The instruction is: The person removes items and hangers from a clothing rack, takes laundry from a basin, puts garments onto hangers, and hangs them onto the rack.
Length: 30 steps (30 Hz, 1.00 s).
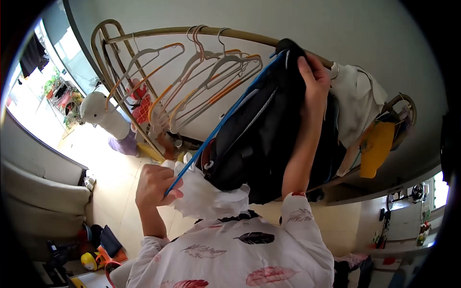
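Observation:
A black bag (254, 129) with a pale braided cord hangs against the clothes rail (245, 34). My right hand (314, 79) is closed on the bag's top edge, close under the rail. A thin blue strap (211, 137) runs taut and slanting from the bag's top down to the left. Its lower end is in my left hand (158, 185), whose fingers are wrapped round it. Behind that hand and below the bag is a crumpled white plastic bag (211, 197). Left of the black bag, several grey and orange hangers (211, 81) hang from the rail.
A white cloth item (355, 96) and a yellow piece (377, 149) hang at the rail's right end. A white plush toy (96, 108) stands at the left by the window. A sofa (43, 201) is at the left, with assorted items (103, 247) below it.

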Motion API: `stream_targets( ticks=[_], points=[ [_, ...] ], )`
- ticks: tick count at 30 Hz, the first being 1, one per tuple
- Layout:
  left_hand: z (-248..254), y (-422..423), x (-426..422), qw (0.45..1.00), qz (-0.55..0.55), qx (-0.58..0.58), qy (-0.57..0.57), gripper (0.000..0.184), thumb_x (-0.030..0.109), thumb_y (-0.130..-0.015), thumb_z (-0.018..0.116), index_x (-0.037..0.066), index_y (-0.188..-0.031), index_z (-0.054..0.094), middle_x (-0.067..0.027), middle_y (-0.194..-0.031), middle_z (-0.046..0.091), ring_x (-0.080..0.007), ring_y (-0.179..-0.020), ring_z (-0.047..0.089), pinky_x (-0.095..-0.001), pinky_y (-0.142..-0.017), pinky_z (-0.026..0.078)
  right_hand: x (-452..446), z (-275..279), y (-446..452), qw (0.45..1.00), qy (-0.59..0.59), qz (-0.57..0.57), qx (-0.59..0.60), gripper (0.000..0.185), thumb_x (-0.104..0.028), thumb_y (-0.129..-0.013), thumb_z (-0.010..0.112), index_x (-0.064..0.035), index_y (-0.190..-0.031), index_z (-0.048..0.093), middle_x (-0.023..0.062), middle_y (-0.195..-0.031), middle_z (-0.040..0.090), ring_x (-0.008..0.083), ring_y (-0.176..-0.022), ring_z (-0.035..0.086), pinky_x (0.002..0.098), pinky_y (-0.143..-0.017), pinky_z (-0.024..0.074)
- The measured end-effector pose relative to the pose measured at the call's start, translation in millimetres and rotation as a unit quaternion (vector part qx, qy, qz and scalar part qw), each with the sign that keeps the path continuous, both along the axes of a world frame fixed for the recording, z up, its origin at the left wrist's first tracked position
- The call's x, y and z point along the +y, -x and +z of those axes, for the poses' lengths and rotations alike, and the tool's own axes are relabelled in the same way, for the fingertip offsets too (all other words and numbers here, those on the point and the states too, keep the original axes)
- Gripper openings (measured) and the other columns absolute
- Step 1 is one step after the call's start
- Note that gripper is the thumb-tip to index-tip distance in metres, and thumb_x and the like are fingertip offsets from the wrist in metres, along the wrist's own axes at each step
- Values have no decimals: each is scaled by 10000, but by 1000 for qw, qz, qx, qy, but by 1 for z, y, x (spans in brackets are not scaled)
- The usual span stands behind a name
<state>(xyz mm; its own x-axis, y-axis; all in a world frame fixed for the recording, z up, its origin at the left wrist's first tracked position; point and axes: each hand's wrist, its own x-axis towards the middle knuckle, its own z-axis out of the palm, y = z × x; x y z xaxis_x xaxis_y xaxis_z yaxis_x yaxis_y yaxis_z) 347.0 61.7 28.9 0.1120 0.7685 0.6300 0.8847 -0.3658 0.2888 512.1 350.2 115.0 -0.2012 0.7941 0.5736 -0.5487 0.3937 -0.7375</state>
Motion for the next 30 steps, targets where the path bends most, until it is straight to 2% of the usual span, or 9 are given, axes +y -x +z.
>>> stream_targets(
  ticks=[3,9,13,18,19,22,24,26,30],
  points=[
    [8,-1,-20,996,17,54,69,366,408,-777,530,117,-559,486,-17,-460,345,-200,-392,415,-318,-367,310,12,-15,2,973,139,184,-4,163,-94,-769,597,18,-888,593,66,-782,621,124,-668,590,208,-624,460],
    [25,-25,-42,987,29,104,120,325,326,-642,662,120,-499,455,-3,-464,386,-183,-406,447,-311,-378,335,18,-24,11,944,184,242,-131,176,-106,-758,605,9,-890,595,57,-781,623,117,-661,588,210,-616,459],
    [36,-32,-48,985,48,107,130,395,385,-652,646,107,-480,425,-6,-460,390,-189,-417,454,-306,-382,338,22,-32,12,928,178,266,-192,184,-118,-756,611,-1,-895,587,42,-783,616,105,-673,581,198,-612,449],
    [12,-8,-44,980,-29,-48,-193,557,482,-870,353,103,-463,378,0,-406,296,-133,-311,344,-252,-307,237,5,-33,3,927,206,229,-213,201,-135,-755,618,-14,-911,581,33,-800,611,98,-695,578,193,-616,445],
    [17,-9,-46,980,-30,-47,-191,557,482,-870,353,103,-463,378,0,-406,296,-133,-311,344,-252,-307,237,8,-37,0,914,196,280,-218,207,-134,-755,619,-17,-920,578,31,-805,611,101,-696,579,196,-625,449],
    [37,-18,-51,966,-183,37,-181,527,371,-905,254,104,-460,347,26,-386,275,-101,-287,271,-234,-301,174,18,-46,-3,891,185,354,-216,223,-125,-756,617,-22,-947,568,26,-817,610,101,-708,580,199,-648,454],
    [39,-29,-49,956,-172,7,-239,445,300,-880,330,112,-479,379,24,-426,331,-100,-318,304,-223,-316,202,25,-48,1,882,186,380,-208,233,-115,-757,614,-24,-964,562,24,-824,609,98,-717,579,199,-662,456],
    [58,-33,-51,927,-356,73,-87,399,285,-855,437,97,-503,438,20,-457,356,-100,-378,378,-220,-345,259,29,-50,4,849,163,449,-225,257,-143,-771,586,1,-980,543,42,-873,602,99,-765,575,199,-719,447],
    [79,-43,-51,906,-400,120,-63,349,265,-809,503,85,-513,459,5,-495,399,-111,-421,415,-211,-378,293,34,-51,3,834,78,478,-266,364,-188,-741,624,-6,-1038,519,36,-872,597,94,-779,563,199,-752,429]
  ],
)
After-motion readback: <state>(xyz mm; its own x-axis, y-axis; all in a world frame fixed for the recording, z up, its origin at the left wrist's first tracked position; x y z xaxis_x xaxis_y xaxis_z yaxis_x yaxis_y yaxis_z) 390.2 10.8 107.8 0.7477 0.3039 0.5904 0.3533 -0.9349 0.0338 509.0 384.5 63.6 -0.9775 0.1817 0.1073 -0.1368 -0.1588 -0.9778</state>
